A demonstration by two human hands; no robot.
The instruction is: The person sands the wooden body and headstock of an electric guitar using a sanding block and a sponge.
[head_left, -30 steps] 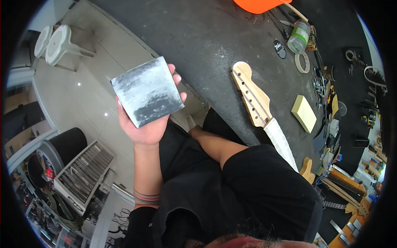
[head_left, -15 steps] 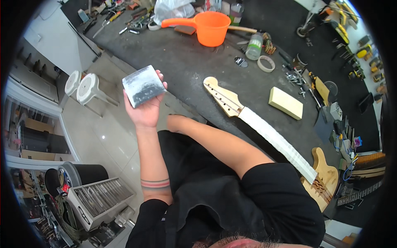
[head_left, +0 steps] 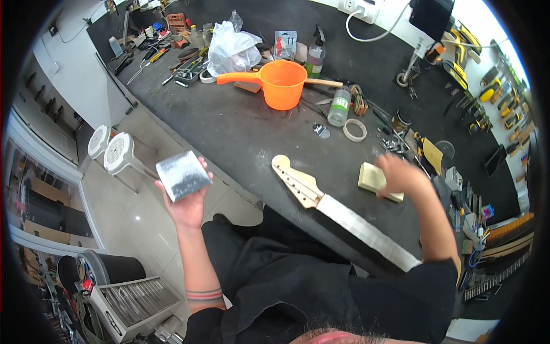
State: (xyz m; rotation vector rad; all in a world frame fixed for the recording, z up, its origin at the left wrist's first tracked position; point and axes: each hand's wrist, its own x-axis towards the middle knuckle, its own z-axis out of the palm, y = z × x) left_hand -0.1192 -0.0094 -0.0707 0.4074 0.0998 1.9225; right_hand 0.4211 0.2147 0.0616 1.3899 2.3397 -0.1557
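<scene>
My left hand [head_left: 186,209] holds a square grey sheet [head_left: 183,176] that looks like sandpaper, dusted white with dark patches, over the floor left of the bench. Fingertips show round its right edge, the thumb at its left. My right hand [head_left: 401,175] is over the right end of a pale yellow block [head_left: 372,177] on the bench; its fingers are curved, apart and slightly blurred, and I cannot tell whether they touch it. Closer to me lies a guitar neck with a pale wooden headstock [head_left: 295,182] and white tape [head_left: 364,229] along its fretboard.
An orange dipper [head_left: 283,86] stands on the dark bench [head_left: 223,123] beyond the headstock. Behind the block are a tape roll [head_left: 355,131] and a clear bottle [head_left: 339,109]. Tools crowd the right side. White stools [head_left: 120,153] stand on the floor at left.
My right arm has swung from across my body out to the right, over the yellow block. My left hand still holds the grey sheet. The view has tilted up toward the back of the bench.
</scene>
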